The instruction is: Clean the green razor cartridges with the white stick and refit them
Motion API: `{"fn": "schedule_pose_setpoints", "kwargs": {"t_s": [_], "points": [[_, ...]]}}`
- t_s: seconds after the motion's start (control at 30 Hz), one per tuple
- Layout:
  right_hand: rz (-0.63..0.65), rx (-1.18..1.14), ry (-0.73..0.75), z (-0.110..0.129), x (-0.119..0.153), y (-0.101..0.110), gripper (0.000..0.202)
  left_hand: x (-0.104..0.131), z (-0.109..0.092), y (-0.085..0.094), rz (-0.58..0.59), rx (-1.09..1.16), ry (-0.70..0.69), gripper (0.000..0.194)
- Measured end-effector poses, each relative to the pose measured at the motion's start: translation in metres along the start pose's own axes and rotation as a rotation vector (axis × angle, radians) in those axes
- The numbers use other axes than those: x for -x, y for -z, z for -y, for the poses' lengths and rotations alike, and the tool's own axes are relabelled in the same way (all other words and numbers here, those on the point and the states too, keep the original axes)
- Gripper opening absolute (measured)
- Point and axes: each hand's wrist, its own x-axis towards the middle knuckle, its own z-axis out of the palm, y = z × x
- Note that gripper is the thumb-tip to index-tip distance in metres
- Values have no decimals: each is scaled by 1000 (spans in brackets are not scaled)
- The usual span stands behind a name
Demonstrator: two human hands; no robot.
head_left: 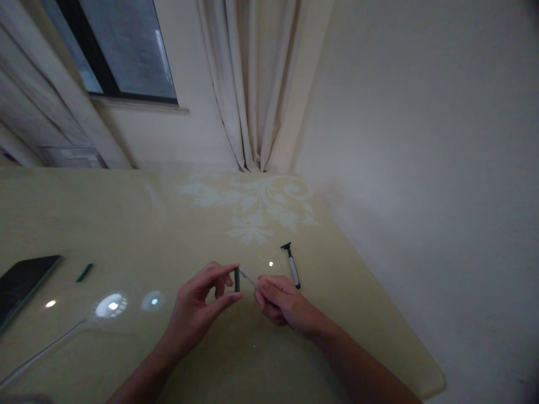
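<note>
My left hand [200, 300] pinches a small dark green strip [237, 280] upright by its two ends, thumb below and index finger above; it looks like a razor head or its cover. Closed around a slim whitish stick [249, 277] is my right hand [283, 300]. The stick's tip points left and comes close to the upper part of the strip; whether they touch, I cannot tell. What kind of tool the stick is does not show. Just beyond my right hand lies a razor [293, 266] with a dark head and a grey-and-black handle.
On the left of the glossy cream table [138, 224] lies another small green strip [85, 272], beside a dark flat tablet-like device [27, 283]. A white cable [42, 352] runs at the lower left. A wall [421, 168] borders the table's right side; curtains [252, 84] hang behind.
</note>
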Motion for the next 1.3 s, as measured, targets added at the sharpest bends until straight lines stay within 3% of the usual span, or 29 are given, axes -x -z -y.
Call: {"fn": "schedule_pose_setpoints", "kwargs": {"t_s": [0.17,0.33,0.5,0.7,0.87,1.03,1.2,1.3], "points": [[74,52,-33,-1,1,-4,56,-1,-1,-1,-5,3,-8,37],[-17,1,-4,-1,-1,0,56,0,-1,-3,1,-8,9,41],[65,69,-71,2,0,-1,55,-1,2,-3,-4,12,14,38],[12,7,-33,4,0,1,54,0,2,-2,-7,8,22,41],[88,30,-77,3,1,-1,55,0,1,-3,-13,22,25,37],[39,-13,-37,1,-1,0,54,0,1,-3,8,1,20,40],[109,42,-61,2,0,-2,54,1,6,-2,6,19,21,37],[73,-3,-44,2,1,-2,54,1,6,-2,9,13,18,40]]}}
